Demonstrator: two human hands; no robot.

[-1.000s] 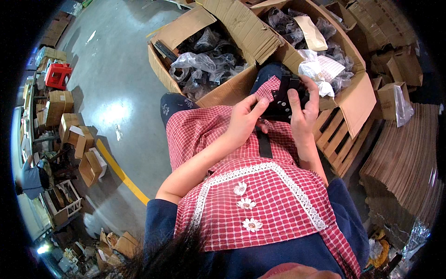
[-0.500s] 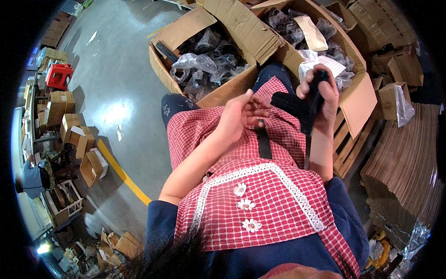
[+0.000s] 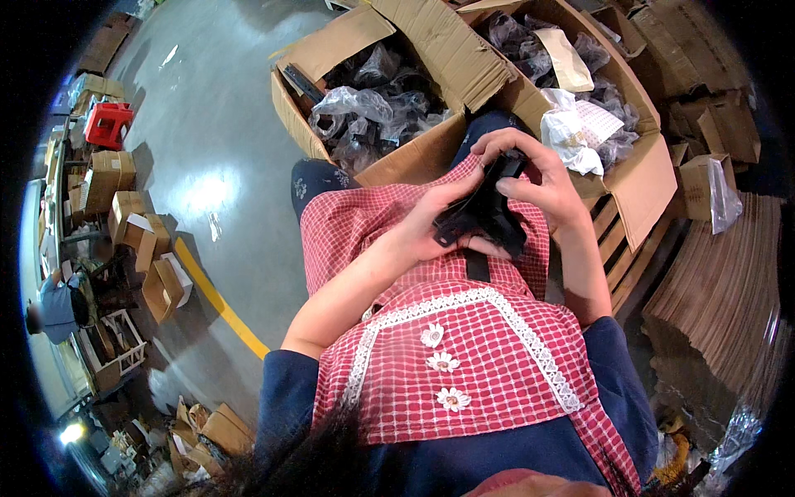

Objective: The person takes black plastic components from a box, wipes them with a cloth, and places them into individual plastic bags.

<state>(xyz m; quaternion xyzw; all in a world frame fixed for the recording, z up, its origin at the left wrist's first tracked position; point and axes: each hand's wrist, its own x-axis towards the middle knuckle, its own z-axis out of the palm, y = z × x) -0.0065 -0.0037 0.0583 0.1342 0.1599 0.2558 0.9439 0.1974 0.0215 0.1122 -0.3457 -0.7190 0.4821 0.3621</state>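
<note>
over the checked apron (image 3: 497, 369), the left hand (image 3: 432, 219) curls partway around a black angled part (image 3: 487, 207), supporting it beneath; the right hand (image 3: 544, 180) pinches its top. i'd let the left bear the weight.

The smooth grey floor (image 3: 203, 149) spreads to the left of the left hand (image 3: 429, 222), with a yellow line (image 3: 217, 300) painted on it; a white scrap (image 3: 169, 55) lies on it, far ahead and to the left of that hand; well to the hand's left, past the line, a small open box (image 3: 161, 288) rests tilted, with another open carton (image 3: 131, 217) just beyond it; loose cardboard (image 3: 225, 431) lies heaped behind and left of the hand; to the right of the right hand (image 3: 542, 178), a slatted wooden pallet (image 3: 633, 269) sits under a large open box (image 3: 650, 186), its flap overhanging the slats.
</note>
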